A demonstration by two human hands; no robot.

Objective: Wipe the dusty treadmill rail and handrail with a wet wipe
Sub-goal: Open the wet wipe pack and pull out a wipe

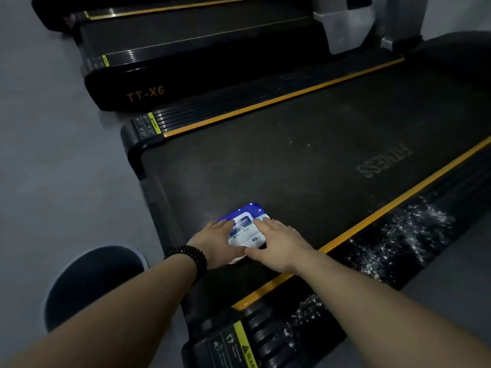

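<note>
A blue and white pack of wet wipes lies on the dark treadmill belt near its rear end. My left hand, with a black bead bracelet on the wrist, grips the pack's left side. My right hand rests on its right side, fingers spread over the top and thumb under the near edge. The right side rail, black and ribbed with an orange strip, is speckled with white dust. The left side rail looks cleaner. No handrail is in view.
A second treadmill marked TT-X6 stands parallel on the left. A dark round bin with a white rim stands on the grey floor at the lower left. A grey upright post rises at the top right.
</note>
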